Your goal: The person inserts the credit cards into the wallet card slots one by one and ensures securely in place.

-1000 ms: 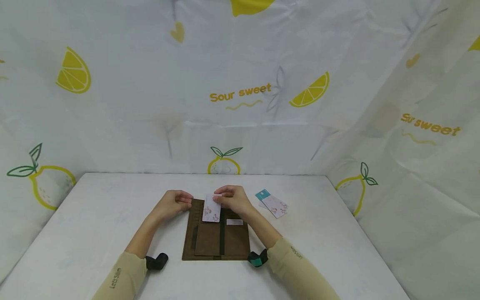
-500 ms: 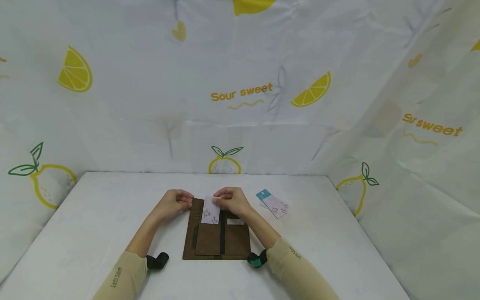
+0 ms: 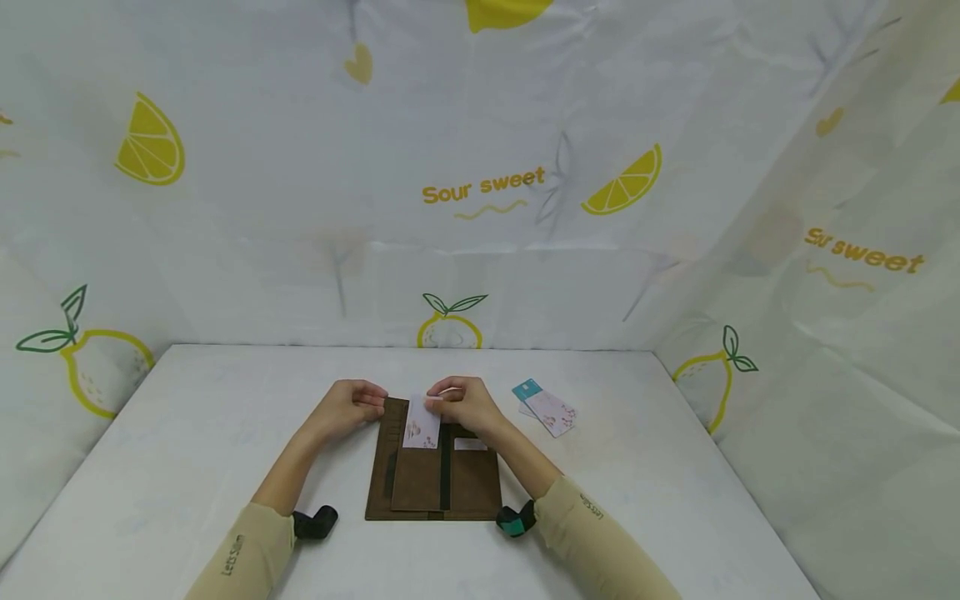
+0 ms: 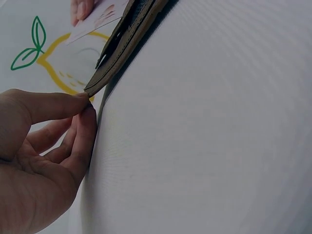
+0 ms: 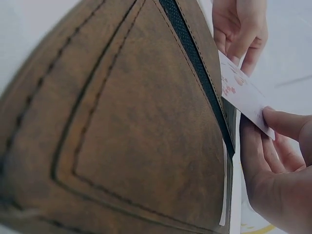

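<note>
A brown wallet (image 3: pixel 416 483) lies opened flat on the white table, dark strips running along its inside. My right hand (image 3: pixel 468 406) pinches a pale flowered card (image 3: pixel 422 429) by its upper right corner, between thumb and fingers. The card's lower end is tucked into the wallet's middle pocket. At the wallet's far left corner my left hand (image 3: pixel 345 410) pinches the edge; the left wrist view shows thumb and fingertip on that brown corner (image 4: pixel 92 87). Another white card (image 3: pixel 471 444) shows as a strip in the right-hand pocket.
To the right of the wallet, a flowered card with a teal end (image 3: pixel 551 410) lies over another card on the table (image 3: pixel 637 483). A white lemon-print cloth (image 3: pixel 300 200) hangs behind and at the sides.
The card in my right hand has moved slightly down, its lower edge going into the wallet's pocket. My right hand has lowered a little with it; the left hand keeps its place.
</note>
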A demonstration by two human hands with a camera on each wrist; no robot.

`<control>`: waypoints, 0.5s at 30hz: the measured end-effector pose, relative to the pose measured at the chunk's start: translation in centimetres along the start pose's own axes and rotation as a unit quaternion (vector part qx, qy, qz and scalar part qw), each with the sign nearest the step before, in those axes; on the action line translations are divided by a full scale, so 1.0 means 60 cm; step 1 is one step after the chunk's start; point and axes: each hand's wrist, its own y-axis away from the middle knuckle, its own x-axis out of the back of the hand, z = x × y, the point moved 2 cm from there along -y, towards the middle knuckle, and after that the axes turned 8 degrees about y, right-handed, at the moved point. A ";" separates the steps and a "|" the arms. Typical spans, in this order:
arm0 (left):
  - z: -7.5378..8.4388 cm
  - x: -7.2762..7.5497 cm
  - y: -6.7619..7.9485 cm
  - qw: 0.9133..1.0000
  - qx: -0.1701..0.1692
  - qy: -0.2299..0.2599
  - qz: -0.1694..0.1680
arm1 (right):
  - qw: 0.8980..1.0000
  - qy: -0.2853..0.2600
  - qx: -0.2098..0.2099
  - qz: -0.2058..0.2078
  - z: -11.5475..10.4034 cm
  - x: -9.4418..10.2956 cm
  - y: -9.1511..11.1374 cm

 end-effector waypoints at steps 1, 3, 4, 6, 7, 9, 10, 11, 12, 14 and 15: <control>0.000 0.000 0.000 1.000 0.000 0.000 0.000 | 1.000 0.001 0.001 -0.002 0.001 0.000 0.000; 0.000 0.000 0.000 1.000 -0.001 0.001 0.000 | 1.000 0.002 0.003 -0.005 0.002 -0.001 0.000; -0.001 0.000 0.000 1.000 -0.002 0.001 0.000 | 1.000 0.002 0.004 -0.006 0.003 -0.001 0.000; -0.001 0.000 0.000 1.000 -0.003 0.000 0.001 | 1.000 0.001 0.004 -0.009 0.004 -0.002 0.001; -0.001 0.000 0.000 1.000 -0.003 0.000 0.002 | 1.000 0.002 0.006 -0.011 0.004 -0.002 0.001; -0.002 -0.001 0.000 1.000 -0.003 -0.002 0.005 | 1.000 0.004 0.009 -0.013 0.004 -0.002 0.002; -0.001 -0.001 0.000 1.000 -0.002 -0.004 0.006 | 1.000 0.007 0.008 -0.013 0.004 -0.003 0.002; -0.001 -0.001 0.001 1.000 -0.002 -0.005 0.008 | 1.000 0.010 0.008 -0.014 0.004 -0.003 0.003; -0.001 -0.001 0.001 1.000 0.000 -0.005 0.010 | 1.000 0.014 0.008 -0.015 0.003 -0.003 0.003; 0.000 -0.003 0.002 1.000 0.000 -0.007 0.010 | 1.000 0.020 0.005 -0.016 0.003 -0.003 0.005; 0.000 -0.003 0.002 1.000 0.002 -0.008 0.010 | 1.000 0.022 0.004 -0.017 0.003 -0.003 0.005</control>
